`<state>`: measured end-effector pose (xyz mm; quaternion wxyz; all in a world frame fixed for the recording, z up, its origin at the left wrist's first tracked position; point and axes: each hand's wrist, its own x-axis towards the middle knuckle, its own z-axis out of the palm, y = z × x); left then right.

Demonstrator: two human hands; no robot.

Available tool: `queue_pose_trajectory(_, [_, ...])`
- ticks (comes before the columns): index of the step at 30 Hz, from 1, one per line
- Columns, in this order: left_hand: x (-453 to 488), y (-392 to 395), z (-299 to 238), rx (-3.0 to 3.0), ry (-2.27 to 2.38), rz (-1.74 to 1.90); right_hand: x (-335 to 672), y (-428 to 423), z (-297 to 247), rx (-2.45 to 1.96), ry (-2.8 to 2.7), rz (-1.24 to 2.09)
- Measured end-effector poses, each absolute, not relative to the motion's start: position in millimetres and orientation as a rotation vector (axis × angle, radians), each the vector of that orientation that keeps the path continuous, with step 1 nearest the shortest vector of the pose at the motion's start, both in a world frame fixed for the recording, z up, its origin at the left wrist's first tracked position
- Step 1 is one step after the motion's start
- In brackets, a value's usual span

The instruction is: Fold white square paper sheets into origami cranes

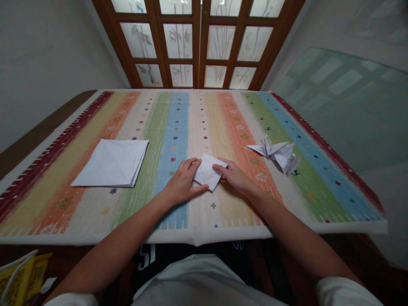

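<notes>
A small folded white paper square (208, 170) lies turned cornerwise between my two hands, low over the tablecloth. My left hand (185, 180) grips its left side, thumb along the near edge and fingers at the far left edge. On the right corner, my right hand (231, 174) pinches the paper with the thumb on top and fingers underneath. Off to the left rests a stack of larger white paper sheets (110, 163) with creases. To the right sit folded white paper cranes (277, 153), bunched together.
A striped, patterned tablecloth (178, 127) covers the table, its white hem (197, 237) hanging at the near edge. Wooden doors with glass panes (199, 46) stand behind the far edge. A yellow bag or box (25, 276) is at the lower left, below table height.
</notes>
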<state>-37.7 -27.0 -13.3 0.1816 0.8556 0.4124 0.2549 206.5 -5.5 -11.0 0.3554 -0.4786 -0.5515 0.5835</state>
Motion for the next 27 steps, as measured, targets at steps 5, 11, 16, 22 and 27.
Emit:
queue_pose_trajectory(5, [-37, -26, -14, 2.426, 1.155, 0.746, 208, -11, -5, -1.031, -1.584, 1.542])
queue_pose_trajectory(11, [-36, -25, -14, 2.425, 1.154, 0.784, 210, -19, 0, -1.036, -1.956, 1.3])
queue_pose_trajectory(16, [-36, -26, -11, 2.425, 1.139, 0.794, 207, -20, 0, -1.026, -1.949, 1.267])
queue_pose_trajectory(22, [-32, -28, -11, 2.423, 1.124, 0.792, 200, -17, 0, -1.097, -1.896, 1.07])
queue_pose_trajectory(27, [-29, -31, -10, 2.435, 1.122, 0.752, 194, -15, -4, -1.219, -1.952, 0.796])
